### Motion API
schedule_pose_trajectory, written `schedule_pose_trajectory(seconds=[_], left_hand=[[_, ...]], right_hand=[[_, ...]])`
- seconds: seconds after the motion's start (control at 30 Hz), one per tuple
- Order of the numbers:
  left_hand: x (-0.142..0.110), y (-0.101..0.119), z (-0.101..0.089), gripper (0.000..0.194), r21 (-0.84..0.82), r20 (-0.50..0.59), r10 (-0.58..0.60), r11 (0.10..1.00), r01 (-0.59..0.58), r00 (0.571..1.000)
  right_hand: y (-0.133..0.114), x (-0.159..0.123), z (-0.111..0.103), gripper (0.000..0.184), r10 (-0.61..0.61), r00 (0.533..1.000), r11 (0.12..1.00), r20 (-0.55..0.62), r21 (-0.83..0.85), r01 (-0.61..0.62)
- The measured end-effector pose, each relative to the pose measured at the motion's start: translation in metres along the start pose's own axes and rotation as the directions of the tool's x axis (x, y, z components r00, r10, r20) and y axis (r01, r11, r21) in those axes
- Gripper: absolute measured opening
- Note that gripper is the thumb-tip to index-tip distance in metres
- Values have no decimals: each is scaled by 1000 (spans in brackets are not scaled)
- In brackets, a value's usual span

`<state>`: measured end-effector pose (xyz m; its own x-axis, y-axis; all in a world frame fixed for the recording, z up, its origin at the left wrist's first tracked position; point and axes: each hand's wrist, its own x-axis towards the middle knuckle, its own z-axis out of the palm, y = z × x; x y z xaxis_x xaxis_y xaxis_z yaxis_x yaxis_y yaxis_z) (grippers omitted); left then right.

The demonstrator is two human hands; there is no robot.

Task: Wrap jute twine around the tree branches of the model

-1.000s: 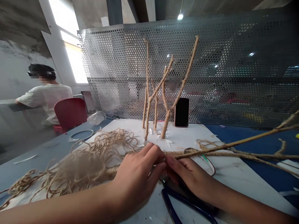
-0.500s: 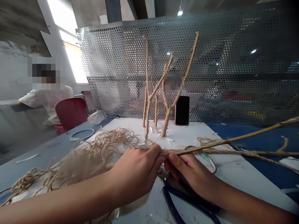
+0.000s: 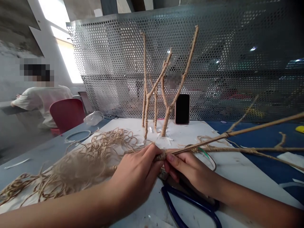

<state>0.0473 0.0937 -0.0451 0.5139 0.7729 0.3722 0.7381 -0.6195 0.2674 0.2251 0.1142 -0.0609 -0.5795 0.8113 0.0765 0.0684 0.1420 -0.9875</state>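
Note:
A long thin branch (image 3: 244, 129) slants from my hands up to the right edge, with a side twig rising from it. My left hand (image 3: 140, 167) is closed around its near end, where twine (image 3: 161, 155) is wrapped. Just right of that wrapping, my right hand (image 3: 190, 166) pinches the branch between thumb and fingers. Blue-handled pliers or cutters (image 3: 174, 209) lie below my right hand, their head partly hidden. A tangled heap of loose jute twine (image 3: 95, 158) spreads to the left of my left hand.
Several twine-wrapped branches (image 3: 167, 122) stand upright on the white board (image 3: 201, 126), beside a propped phone (image 3: 182, 109). Behind is a perforated metal screen (image 3: 114, 69). Another wrapped branch (image 3: 263, 148) lies at right. A person (image 3: 45, 98) sits by a red chair (image 3: 67, 114) at left.
The view has shifted slightly. The held branch has turned, so a side twig now points upward, and more twine wrapping shows between my hands.

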Motion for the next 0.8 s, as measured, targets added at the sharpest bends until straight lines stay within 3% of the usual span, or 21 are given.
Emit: schedule_pose_trajectory(seconds=[0.2, 0.43, 0.8], left_hand=[[1, -2, 2, 21, -17, 18, 12, 1000, -11, 1000], [0, -13, 12, 18, 56, -25, 51, 997, -50, 998], [-2, -9, 15, 21, 83, -65, 69, 995, -63, 996]], right_hand=[[5, 2, 0, 43, 11, 1000, 1000, -15, 5, -11], [3, 3, 1, 35, 48, 999, 996, -8, 80, -47], [0, 4, 0, 26, 46, 999, 995, 12, 84, -47]])
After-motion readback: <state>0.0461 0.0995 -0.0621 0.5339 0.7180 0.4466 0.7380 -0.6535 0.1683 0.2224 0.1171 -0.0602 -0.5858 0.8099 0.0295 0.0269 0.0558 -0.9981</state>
